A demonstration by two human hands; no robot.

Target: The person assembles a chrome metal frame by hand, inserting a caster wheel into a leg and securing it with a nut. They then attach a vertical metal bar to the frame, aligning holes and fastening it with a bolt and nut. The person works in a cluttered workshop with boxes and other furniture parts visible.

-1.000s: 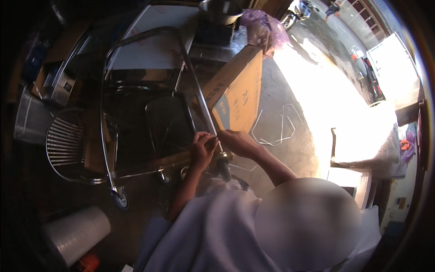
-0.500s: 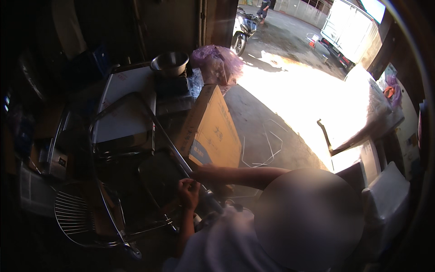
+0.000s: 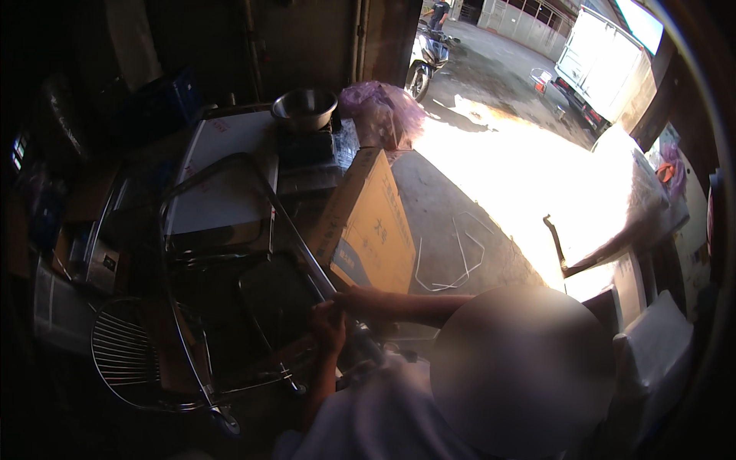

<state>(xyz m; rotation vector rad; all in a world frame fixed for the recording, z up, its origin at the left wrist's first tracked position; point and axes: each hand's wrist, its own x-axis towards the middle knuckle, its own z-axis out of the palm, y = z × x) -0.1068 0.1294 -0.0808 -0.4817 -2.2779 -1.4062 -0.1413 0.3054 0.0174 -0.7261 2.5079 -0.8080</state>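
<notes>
A wheeled frame of shiny bent tube (image 3: 295, 238) stands before me, one tube sloping down toward my body. Small casters (image 3: 225, 422) sit at its lower ends. My left hand (image 3: 329, 322) is closed at this tube, its fingers pinched together. Against it, my right hand (image 3: 359, 302) is also closed, reaching across the tube from the right. The fingertips meet in shadow, and anything small between them is hidden. Just beyond the right hand stands a tall brown cardboard box (image 3: 379, 234).
Beyond the frame are a white board (image 3: 230, 165), a metal bowl (image 3: 304, 109) and a pinkish plastic bag (image 3: 383, 115). A wire rack (image 3: 123, 353) lies at left. White strips (image 3: 461, 257) lie on the floor. Outside are a motorcycle (image 3: 426, 61), a truck (image 3: 606, 65) and a person (image 3: 438, 15).
My right hand has slid slightly right and down and is less blurred. The left hand has shifted a little right, now touching it. The whole view has turned slightly.
</notes>
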